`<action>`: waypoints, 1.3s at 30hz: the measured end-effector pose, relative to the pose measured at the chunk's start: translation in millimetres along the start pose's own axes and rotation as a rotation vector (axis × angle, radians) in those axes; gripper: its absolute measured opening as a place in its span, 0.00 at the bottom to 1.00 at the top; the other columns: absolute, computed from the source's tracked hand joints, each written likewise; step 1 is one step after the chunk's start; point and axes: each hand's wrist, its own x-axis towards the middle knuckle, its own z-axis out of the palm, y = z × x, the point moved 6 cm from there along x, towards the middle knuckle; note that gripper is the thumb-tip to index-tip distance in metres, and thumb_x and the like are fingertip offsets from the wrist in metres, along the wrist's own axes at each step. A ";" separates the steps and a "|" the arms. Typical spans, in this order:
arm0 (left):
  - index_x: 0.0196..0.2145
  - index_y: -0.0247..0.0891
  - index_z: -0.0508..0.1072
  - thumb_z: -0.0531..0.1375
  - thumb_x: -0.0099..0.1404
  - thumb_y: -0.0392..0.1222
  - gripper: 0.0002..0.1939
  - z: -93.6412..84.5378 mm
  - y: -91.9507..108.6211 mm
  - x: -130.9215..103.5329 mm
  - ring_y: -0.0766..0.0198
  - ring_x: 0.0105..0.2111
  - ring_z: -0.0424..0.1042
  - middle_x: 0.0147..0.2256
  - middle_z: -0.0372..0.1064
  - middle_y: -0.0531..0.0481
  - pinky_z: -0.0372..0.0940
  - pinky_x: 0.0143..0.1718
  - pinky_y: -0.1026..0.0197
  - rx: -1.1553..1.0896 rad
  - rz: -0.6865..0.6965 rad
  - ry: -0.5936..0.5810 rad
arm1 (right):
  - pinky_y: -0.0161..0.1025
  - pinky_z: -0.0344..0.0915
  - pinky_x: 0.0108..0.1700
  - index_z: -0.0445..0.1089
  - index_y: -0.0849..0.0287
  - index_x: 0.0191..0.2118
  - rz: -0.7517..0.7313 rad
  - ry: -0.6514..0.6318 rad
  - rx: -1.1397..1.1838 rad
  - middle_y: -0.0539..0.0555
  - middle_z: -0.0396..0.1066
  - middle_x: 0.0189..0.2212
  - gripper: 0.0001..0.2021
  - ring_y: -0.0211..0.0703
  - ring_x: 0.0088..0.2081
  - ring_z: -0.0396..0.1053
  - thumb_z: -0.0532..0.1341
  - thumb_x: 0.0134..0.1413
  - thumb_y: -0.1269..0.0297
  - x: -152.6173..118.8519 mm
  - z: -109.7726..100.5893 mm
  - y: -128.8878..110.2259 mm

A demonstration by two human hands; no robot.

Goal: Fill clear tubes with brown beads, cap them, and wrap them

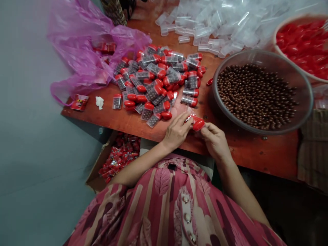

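Observation:
My left hand (177,130) rests at the table's front edge, its fingers pressed on a red printed wrapper (192,118). From the other side my right hand (216,140) pinches a small container with a glossy red cap (198,125); its body is mostly hidden by the wrapper and my fingers. Whether the container sits inside the wrapper or against it, I cannot tell. Just beyond my hands lies a pile of clear containers (153,92) with red caps and dark balls inside.
A bowl of brown balls (256,97) stands to the right, with a tub of red caps (302,48) behind it. Clear empty containers (205,30) are heaped at the back. A purple plastic bag (84,58) lies left. Below the table, a cardboard box (98,171) holds red packets.

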 end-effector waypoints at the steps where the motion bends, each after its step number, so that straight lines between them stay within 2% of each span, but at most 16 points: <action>1: 0.50 0.34 0.69 0.49 0.68 0.35 0.16 0.2 2.6 1.0 0.57 0.57 0.62 0.54 0.65 0.38 0.62 0.56 0.51 -0.041 -0.008 -0.016 | 0.31 0.65 0.31 0.73 0.56 0.31 0.008 0.006 -0.013 0.47 0.69 0.27 0.08 0.32 0.27 0.65 0.69 0.44 0.60 -0.5 1.2 2.2; 4: 0.51 0.37 0.69 0.53 0.66 0.39 0.16 -2.8 2.3 2.1 0.58 0.54 0.66 0.54 0.66 0.40 0.62 0.56 0.53 -0.261 -0.136 -0.043 | 0.30 0.62 0.28 0.74 0.57 0.31 -0.018 0.079 -0.005 0.46 0.68 0.24 0.08 0.31 0.24 0.62 0.69 0.43 0.61 4.0 -1.2 4.3; 8: 0.52 0.37 0.68 0.61 0.59 0.52 0.27 -3.2 -18.6 -8.0 0.57 0.46 0.73 0.48 0.71 0.41 0.68 0.47 0.55 -0.824 -0.616 -0.065 | 0.31 0.60 0.26 0.74 0.58 0.29 0.010 0.032 0.016 0.46 0.68 0.22 0.10 0.32 0.22 0.61 0.71 0.40 0.59 14.3 -0.5 1.4; 10: 0.46 0.34 0.73 0.60 0.57 0.57 0.26 2.0 -22.4 -14.8 0.58 0.39 0.74 0.41 0.74 0.42 0.69 0.43 0.56 -1.089 -0.804 -0.152 | 0.32 0.60 0.26 0.74 0.58 0.28 0.040 -0.034 -0.022 0.47 0.68 0.22 0.11 0.32 0.22 0.61 0.71 0.39 0.58 17.1 2.2 -2.1; 11: 0.42 0.33 0.75 0.60 0.57 0.58 0.25 3.9 -22.3 -16.8 0.59 0.37 0.74 0.37 0.75 0.43 0.69 0.41 0.57 -1.182 -0.853 -0.205 | 0.33 0.61 0.27 0.74 0.59 0.28 0.054 -0.069 -0.060 0.47 0.69 0.22 0.11 0.33 0.23 0.62 0.71 0.39 0.59 17.8 3.8 -4.1; 13: 0.34 0.32 0.76 0.62 0.55 0.57 0.22 5.0 -22.7 -18.8 0.64 0.32 0.73 0.31 0.74 0.47 0.69 0.38 0.61 -1.269 -0.895 -0.275 | 0.33 0.62 0.29 0.75 0.59 0.29 0.077 -0.140 -0.152 0.48 0.70 0.23 0.11 0.34 0.24 0.64 0.71 0.39 0.59 18.2 6.8 -8.0; 17: 0.25 0.32 0.75 0.66 0.50 0.54 0.18 3.8 -26.9 -19.3 0.71 0.24 0.68 0.24 0.69 0.53 0.64 0.30 0.67 -1.215 -0.900 -0.302 | 0.35 0.64 0.31 0.75 0.59 0.29 0.089 -0.264 -0.253 0.49 0.72 0.24 0.13 0.37 0.26 0.66 0.72 0.37 0.58 18.8 11.1 -13.4; 22: 0.29 0.31 0.77 0.69 0.45 0.53 0.21 9.8 -19.5 -25.0 0.64 0.31 0.74 0.29 0.74 0.48 0.69 0.37 0.58 -1.362 -0.993 -0.359 | 0.36 0.64 0.33 0.75 0.58 0.29 0.055 -0.274 -0.244 0.48 0.73 0.25 0.12 0.37 0.26 0.67 0.72 0.37 0.59 21.2 11.0 -14.8; 32: 0.24 0.29 0.75 0.69 0.43 0.56 0.23 3.0 -25.4 -27.0 0.62 0.28 0.76 0.27 0.76 0.44 0.72 0.32 0.60 -1.310 -1.020 -0.145 | 0.35 0.63 0.29 0.74 0.59 0.29 0.059 -0.234 -0.260 0.48 0.71 0.23 0.12 0.36 0.25 0.64 0.71 0.38 0.58 19.6 15.3 -8.6; 39: 0.26 0.30 0.75 0.70 0.45 0.49 0.18 -2.2 -29.7 -29.3 0.64 0.24 0.75 0.24 0.75 0.46 0.70 0.29 0.64 -1.295 -1.120 -0.027 | 0.33 0.62 0.26 0.72 0.56 0.30 0.059 -0.126 -0.073 0.47 0.69 0.23 0.11 0.35 0.23 0.64 0.69 0.42 0.56 14.8 15.2 -1.5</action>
